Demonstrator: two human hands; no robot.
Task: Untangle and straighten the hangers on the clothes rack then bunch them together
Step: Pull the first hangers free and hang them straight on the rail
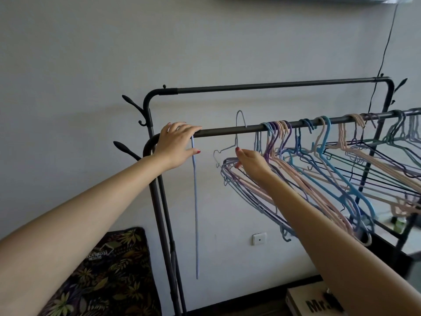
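A black clothes rack has a near rail and a higher far rail. My left hand rests over the rail's left end, fingers around the hook of a light blue hanger that hangs edge-on and straight down. My right hand pinches a pale blue hanger whose hook stands up above the rail. To the right, several pink, purple and blue hangers hang tilted and tangled along the rail.
Black coat pegs stick out from the rack's left post. A leaf-patterned mat lies at the lower left. A wall socket sits low on the wall and a cardboard box stands at the bottom right.
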